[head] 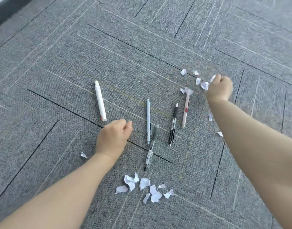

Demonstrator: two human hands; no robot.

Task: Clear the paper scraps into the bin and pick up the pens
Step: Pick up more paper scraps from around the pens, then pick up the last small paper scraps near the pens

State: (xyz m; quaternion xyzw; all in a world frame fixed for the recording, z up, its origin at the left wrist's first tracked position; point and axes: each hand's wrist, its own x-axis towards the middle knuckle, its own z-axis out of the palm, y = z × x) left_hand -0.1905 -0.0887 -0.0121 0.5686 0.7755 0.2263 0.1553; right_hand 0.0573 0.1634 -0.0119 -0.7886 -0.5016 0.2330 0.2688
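Scraps [204, 85] litter the carpet [59, 63] around the pens [148, 121] — right hand [219, 88] fisted at the far cluster, maybe pinching one; left hand [113, 138] curled, empty-looking. Gather pinch by pinch, bin unseen.

Both forearms are running off the bottom and right edges. The right hand [220, 88] is blurring, hiding whatever its curled fingers hold; paper scraps [204, 85] beside it are smearing too.
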